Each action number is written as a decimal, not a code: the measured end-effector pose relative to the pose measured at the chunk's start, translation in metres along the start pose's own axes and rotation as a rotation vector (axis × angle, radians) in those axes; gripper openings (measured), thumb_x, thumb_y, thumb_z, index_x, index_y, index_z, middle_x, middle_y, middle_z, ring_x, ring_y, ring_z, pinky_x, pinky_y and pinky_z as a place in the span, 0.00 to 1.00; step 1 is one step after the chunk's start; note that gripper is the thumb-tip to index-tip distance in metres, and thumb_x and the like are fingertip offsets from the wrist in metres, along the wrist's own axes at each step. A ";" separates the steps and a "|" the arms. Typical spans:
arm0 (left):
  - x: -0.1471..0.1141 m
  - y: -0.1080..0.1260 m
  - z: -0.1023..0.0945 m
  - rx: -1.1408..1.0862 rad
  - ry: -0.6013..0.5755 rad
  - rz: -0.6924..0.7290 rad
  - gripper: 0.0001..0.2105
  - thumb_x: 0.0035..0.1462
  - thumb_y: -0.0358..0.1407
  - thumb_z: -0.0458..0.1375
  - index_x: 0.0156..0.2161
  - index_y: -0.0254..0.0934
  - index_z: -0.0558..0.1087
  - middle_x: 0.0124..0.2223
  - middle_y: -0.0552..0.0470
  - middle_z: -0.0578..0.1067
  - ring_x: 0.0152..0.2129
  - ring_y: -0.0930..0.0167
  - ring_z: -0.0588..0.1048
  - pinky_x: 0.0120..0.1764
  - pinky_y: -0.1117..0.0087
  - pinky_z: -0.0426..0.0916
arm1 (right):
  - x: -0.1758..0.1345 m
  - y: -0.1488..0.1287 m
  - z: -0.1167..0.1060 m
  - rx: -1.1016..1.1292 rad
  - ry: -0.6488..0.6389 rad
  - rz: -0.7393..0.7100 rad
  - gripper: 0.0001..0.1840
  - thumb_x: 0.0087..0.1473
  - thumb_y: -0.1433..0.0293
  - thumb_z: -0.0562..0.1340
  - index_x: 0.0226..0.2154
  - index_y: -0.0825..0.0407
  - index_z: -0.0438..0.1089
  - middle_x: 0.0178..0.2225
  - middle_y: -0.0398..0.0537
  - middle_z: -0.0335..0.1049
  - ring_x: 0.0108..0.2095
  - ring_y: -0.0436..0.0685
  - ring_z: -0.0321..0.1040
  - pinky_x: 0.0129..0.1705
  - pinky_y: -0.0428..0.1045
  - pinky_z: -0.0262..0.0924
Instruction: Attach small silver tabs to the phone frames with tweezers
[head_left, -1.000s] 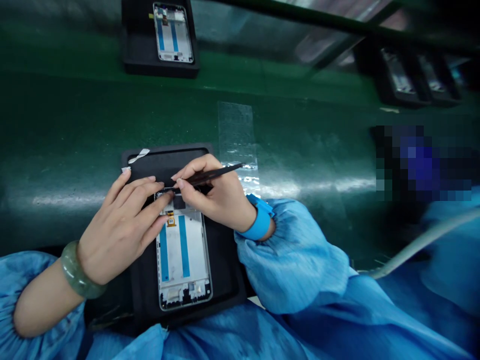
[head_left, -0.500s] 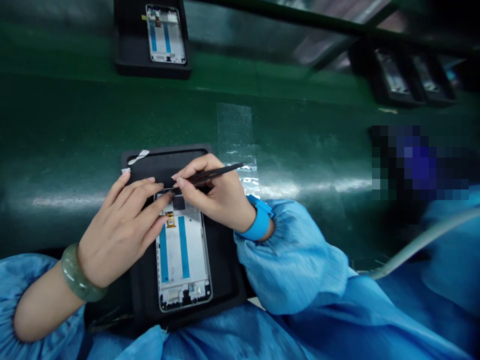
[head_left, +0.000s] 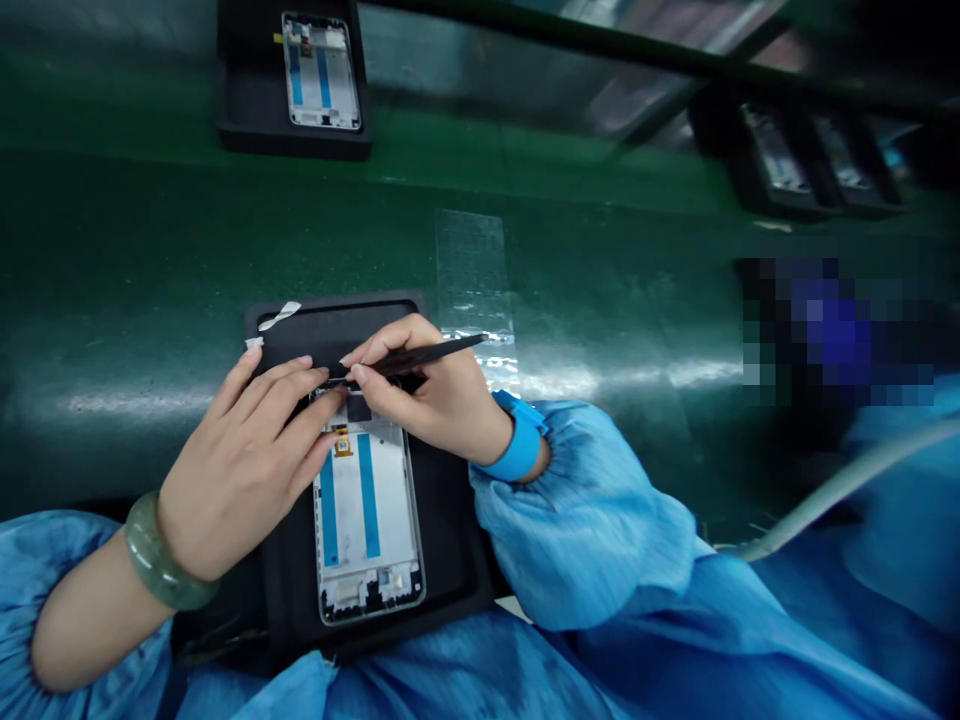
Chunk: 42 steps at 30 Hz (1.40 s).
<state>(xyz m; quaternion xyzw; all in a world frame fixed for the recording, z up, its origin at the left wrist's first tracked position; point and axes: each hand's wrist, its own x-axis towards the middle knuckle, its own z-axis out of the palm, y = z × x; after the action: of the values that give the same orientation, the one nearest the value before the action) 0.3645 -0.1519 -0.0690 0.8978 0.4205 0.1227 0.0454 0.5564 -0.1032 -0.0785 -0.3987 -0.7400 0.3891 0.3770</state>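
A phone frame (head_left: 390, 520) with blue strips and a small orange flex connector lies in a black tray (head_left: 461, 540). My left hand (head_left: 251, 440) rests over its upper left part, fingers stretched out, with fingertips at the top edge. My right hand (head_left: 431, 390) pinches dark tweezers (head_left: 431, 353), whose rear end points up to the right. Their tips are at the frame's top edge, close to my left fingertips. What the tips touch there is hidden by my fingers.
White tape scraps (head_left: 280, 317) stick to the tray's top left corner. Clear film (head_left: 471, 265) lies on the green table (head_left: 135, 240). Another black tray (head_left: 247, 100) holds a phone frame (head_left: 330, 85) at the back. More trays (head_left: 784, 165) stand far right, and a person's blue sleeve (head_left: 900, 500) shows there.
The tweezers' rear end has dipped slightly as my right hand turned a little. My left hand stays nearly in place. The far trays shift slightly in view with the camera.
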 end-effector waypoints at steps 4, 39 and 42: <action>0.000 0.000 0.000 0.001 0.000 -0.002 0.15 0.59 0.33 0.51 0.51 0.33 0.67 0.49 0.43 0.70 0.52 0.60 0.66 0.58 0.48 0.55 | 0.001 -0.002 0.000 -0.035 0.017 0.000 0.05 0.53 0.70 0.61 0.33 0.52 0.64 0.30 0.42 0.69 0.32 0.48 0.69 0.34 0.44 0.65; 0.000 0.000 0.000 -0.010 0.006 -0.019 0.15 0.59 0.33 0.51 0.51 0.32 0.68 0.49 0.43 0.70 0.52 0.61 0.66 0.58 0.49 0.54 | 0.000 -0.003 0.001 -0.065 0.025 -0.034 0.04 0.53 0.68 0.61 0.32 0.51 0.65 0.32 0.42 0.70 0.33 0.49 0.69 0.36 0.45 0.65; 0.000 0.000 0.000 -0.012 0.005 -0.015 0.15 0.59 0.33 0.51 0.50 0.32 0.68 0.48 0.43 0.70 0.51 0.61 0.66 0.58 0.49 0.55 | 0.000 -0.002 0.001 -0.075 0.028 -0.041 0.04 0.53 0.68 0.61 0.32 0.51 0.65 0.32 0.42 0.69 0.33 0.48 0.69 0.35 0.44 0.65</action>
<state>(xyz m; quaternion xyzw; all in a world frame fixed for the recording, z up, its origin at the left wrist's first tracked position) 0.3648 -0.1518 -0.0687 0.8940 0.4267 0.1271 0.0507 0.5546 -0.1042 -0.0770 -0.4029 -0.7566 0.3477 0.3799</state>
